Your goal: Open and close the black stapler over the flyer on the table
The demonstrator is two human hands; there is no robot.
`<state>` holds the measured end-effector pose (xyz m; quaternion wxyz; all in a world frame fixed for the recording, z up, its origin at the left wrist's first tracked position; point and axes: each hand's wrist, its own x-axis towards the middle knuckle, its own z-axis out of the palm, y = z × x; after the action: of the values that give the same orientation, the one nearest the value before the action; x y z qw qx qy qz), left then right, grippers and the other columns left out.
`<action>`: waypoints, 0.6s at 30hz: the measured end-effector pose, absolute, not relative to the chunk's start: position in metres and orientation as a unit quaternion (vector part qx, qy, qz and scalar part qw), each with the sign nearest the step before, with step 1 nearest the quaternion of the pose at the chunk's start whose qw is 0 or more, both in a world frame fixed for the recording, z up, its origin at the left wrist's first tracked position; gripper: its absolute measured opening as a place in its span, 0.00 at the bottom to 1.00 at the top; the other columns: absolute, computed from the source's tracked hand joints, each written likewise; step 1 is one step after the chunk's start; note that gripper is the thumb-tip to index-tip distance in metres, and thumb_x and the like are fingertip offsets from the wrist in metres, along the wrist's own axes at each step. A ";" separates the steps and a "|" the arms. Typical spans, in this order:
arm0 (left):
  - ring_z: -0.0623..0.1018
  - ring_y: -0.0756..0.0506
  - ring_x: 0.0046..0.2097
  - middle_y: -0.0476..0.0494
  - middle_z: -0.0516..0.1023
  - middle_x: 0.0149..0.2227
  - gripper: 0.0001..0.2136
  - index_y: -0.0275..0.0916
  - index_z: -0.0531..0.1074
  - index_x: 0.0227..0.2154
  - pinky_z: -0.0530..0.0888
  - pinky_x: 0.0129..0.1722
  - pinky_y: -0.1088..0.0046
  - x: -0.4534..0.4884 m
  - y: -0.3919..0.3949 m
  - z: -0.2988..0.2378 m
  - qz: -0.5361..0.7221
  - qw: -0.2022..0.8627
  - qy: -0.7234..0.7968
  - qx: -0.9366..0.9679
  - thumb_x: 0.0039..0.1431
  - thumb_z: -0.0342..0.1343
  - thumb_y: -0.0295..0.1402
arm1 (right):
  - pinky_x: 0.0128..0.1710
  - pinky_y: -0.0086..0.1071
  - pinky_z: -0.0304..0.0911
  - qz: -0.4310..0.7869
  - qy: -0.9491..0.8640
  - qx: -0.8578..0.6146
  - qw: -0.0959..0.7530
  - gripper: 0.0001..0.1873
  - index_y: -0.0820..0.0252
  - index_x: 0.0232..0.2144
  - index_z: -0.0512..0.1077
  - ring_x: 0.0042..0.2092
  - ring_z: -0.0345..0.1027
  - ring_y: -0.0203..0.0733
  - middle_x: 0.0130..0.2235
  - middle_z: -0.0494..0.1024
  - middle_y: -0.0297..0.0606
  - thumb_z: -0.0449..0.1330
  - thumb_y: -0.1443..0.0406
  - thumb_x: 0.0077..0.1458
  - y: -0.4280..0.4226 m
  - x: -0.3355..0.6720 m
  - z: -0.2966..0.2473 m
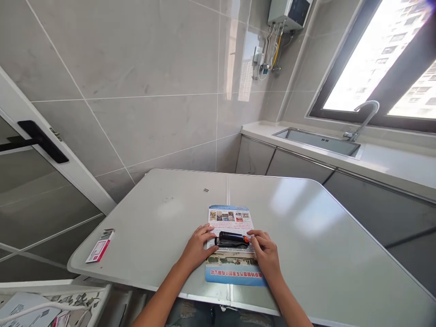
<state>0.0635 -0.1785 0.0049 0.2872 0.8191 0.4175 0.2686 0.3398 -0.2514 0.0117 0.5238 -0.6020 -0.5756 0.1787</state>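
Observation:
A black stapler (233, 240) with an orange-red bit at its right end lies on a printed sheet (235, 274) in front of me. My left hand (197, 247) grips the stapler's left end between thumb and fingers. At its right end, the fingertips and thumb of my right hand (265, 251) close on it near the orange-red part. The sheet has a blue border, small photos and rows of text. Beyond it, small grey strips (206, 190), which look like staples, lie on the table.
The pale folding table (296, 259) has a seam down its middle. A red-and-white packet (100, 246) lies near its left edge. A door with a black handle (42, 141) stands at left; a counter with a sink (316, 141) runs along the right. Papers and a white cable (51, 305) are low at left.

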 end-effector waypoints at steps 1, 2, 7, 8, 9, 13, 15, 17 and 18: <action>0.71 0.36 0.68 0.40 0.77 0.61 0.13 0.45 0.81 0.46 0.62 0.71 0.45 0.064 -0.178 0.006 0.269 0.291 0.420 0.817 0.57 0.69 0.35 | 0.46 0.43 0.67 0.187 -0.572 -0.604 0.523 0.24 0.56 0.21 0.76 0.44 0.72 0.48 0.42 0.83 0.42 0.56 0.56 0.68 -0.250 0.340 0.011; 0.71 0.36 0.67 0.40 0.78 0.60 0.13 0.45 0.81 0.45 0.62 0.71 0.45 0.064 -0.178 0.006 0.270 0.294 0.422 0.814 0.56 0.69 0.34 | 0.46 0.43 0.66 0.194 -0.570 -0.604 0.522 0.25 0.56 0.20 0.75 0.43 0.72 0.48 0.42 0.83 0.43 0.56 0.55 0.68 -0.249 0.340 0.010; 0.71 0.37 0.67 0.40 0.77 0.61 0.14 0.45 0.82 0.43 0.64 0.70 0.48 0.065 -0.178 0.010 0.274 0.320 0.437 0.795 0.53 0.70 0.31 | 0.44 0.41 0.65 0.211 -0.570 -0.599 0.521 0.26 0.57 0.21 0.76 0.42 0.71 0.48 0.41 0.82 0.43 0.55 0.52 0.68 -0.247 0.341 0.013; 0.71 0.37 0.67 0.40 0.77 0.61 0.13 0.45 0.82 0.43 0.64 0.70 0.48 0.065 -0.178 0.011 0.276 0.326 0.437 0.792 0.53 0.70 0.31 | 0.44 0.41 0.65 0.213 -0.570 -0.597 0.522 0.27 0.57 0.21 0.76 0.42 0.71 0.48 0.41 0.82 0.43 0.55 0.50 0.68 -0.247 0.341 0.014; 0.71 0.37 0.67 0.40 0.77 0.61 0.13 0.44 0.82 0.43 0.65 0.69 0.49 0.065 -0.178 0.011 0.278 0.331 0.437 0.789 0.53 0.70 0.31 | 0.44 0.40 0.65 0.215 -0.569 -0.596 0.524 0.27 0.57 0.22 0.76 0.42 0.72 0.48 0.41 0.82 0.44 0.55 0.49 0.67 -0.247 0.342 0.014; 0.71 0.38 0.67 0.40 0.78 0.59 0.14 0.44 0.81 0.44 0.66 0.68 0.54 0.063 -0.180 0.016 0.302 0.354 0.423 0.778 0.54 0.70 0.33 | 0.44 0.39 0.66 0.221 -0.567 -0.589 0.531 0.28 0.58 0.25 0.78 0.44 0.73 0.48 0.41 0.82 0.44 0.56 0.46 0.67 -0.249 0.343 0.016; 0.74 0.38 0.64 0.40 0.79 0.58 0.13 0.43 0.80 0.44 0.68 0.66 0.56 0.061 -0.180 0.019 0.322 0.373 0.410 0.767 0.56 0.69 0.35 | 0.44 0.39 0.67 0.212 -0.569 -0.584 0.539 0.27 0.58 0.30 0.79 0.45 0.72 0.49 0.41 0.81 0.44 0.55 0.46 0.68 -0.250 0.343 0.017; 0.77 0.39 0.60 0.39 0.79 0.56 0.08 0.41 0.80 0.40 0.70 0.64 0.58 0.059 -0.180 0.021 0.338 0.386 0.399 0.760 0.59 0.67 0.37 | 0.44 0.39 0.66 0.202 -0.567 -0.586 0.543 0.26 0.58 0.34 0.79 0.45 0.72 0.49 0.41 0.81 0.44 0.54 0.46 0.69 -0.252 0.343 0.018; 0.78 0.40 0.59 0.39 0.79 0.56 0.07 0.41 0.79 0.38 0.70 0.63 0.58 0.058 -0.180 0.022 0.343 0.389 0.394 0.759 0.61 0.66 0.37 | 0.44 0.39 0.66 0.198 -0.565 -0.589 0.543 0.25 0.59 0.35 0.79 0.44 0.72 0.48 0.40 0.81 0.43 0.54 0.46 0.69 -0.252 0.343 0.018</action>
<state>0.0584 -0.1797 0.0218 0.3885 0.7587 0.3944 0.3432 0.3432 -0.2522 0.0181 0.5425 -0.5888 -0.5653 0.1985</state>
